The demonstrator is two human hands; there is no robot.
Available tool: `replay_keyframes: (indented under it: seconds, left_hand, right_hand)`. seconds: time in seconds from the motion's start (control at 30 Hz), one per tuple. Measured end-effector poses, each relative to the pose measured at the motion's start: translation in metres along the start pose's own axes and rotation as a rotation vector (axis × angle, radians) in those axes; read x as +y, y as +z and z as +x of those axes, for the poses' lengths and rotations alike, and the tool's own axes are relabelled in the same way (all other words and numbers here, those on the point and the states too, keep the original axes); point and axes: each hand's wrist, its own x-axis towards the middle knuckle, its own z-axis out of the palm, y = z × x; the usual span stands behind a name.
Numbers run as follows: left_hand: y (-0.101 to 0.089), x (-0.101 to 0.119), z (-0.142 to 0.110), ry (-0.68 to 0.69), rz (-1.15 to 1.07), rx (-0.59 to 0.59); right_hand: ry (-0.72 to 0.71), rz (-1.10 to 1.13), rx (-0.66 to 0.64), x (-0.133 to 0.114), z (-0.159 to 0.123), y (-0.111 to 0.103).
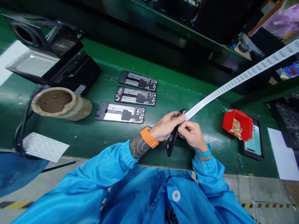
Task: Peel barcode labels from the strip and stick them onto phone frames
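My left hand (164, 126) is closed around a dark phone frame (172, 143), held edge-up over the green bench, and its thumb and fingers also pinch the end of a long white label strip (235, 80). My right hand (192, 134) is closed against the same phone frame, fingertips pressed to its side near the strip's end. The strip runs up and to the right out of view. An orange watch band sits on my left wrist. Three opened phone frames (121, 112) (135, 95) (138, 80) lie in a row on the bench beyond my hands.
A red bin (238, 124) with small tan parts rests on a phone (253, 146) at the right. A cardboard roll (61, 104) lies at the left beside a black machine with a metal tray (32, 63). A white sticker sheet (45, 147) sits near the front edge.
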Motion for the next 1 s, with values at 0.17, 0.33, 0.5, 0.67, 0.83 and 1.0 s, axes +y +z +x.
replay_keyframes:
  seconds: [0.17,0.33,0.5,0.67,0.83,1.0]
  left_hand:
    - [-0.005,-0.006,0.003,0.161,0.045,-0.01]
    - [-0.002,0.006,-0.004,0.206,-0.03,0.033]
    - [-0.002,0.008,-0.003,0.322,-0.057,0.12]
    - [-0.01,-0.005,0.006,0.486,0.063,0.126]
    - [-0.016,-0.009,0.007,0.587,0.188,0.148]
    - [-0.013,-0.005,0.001,0.563,0.242,0.074]
  right_hand:
    - [-0.039,-0.058,0.001,-0.001,0.001,-0.001]
    - [-0.101,-0.046,0.207,0.006,-0.002,0.002]
    - [-0.3,-0.089,0.349,0.005,-0.009,0.012]
    - [-0.372,-0.282,0.364,-0.002,-0.009,0.023]
    - [-0.337,-0.406,0.413,-0.006,-0.009,0.024]
    - [-0.385,-0.442,0.341,-0.013,-0.012,0.02]
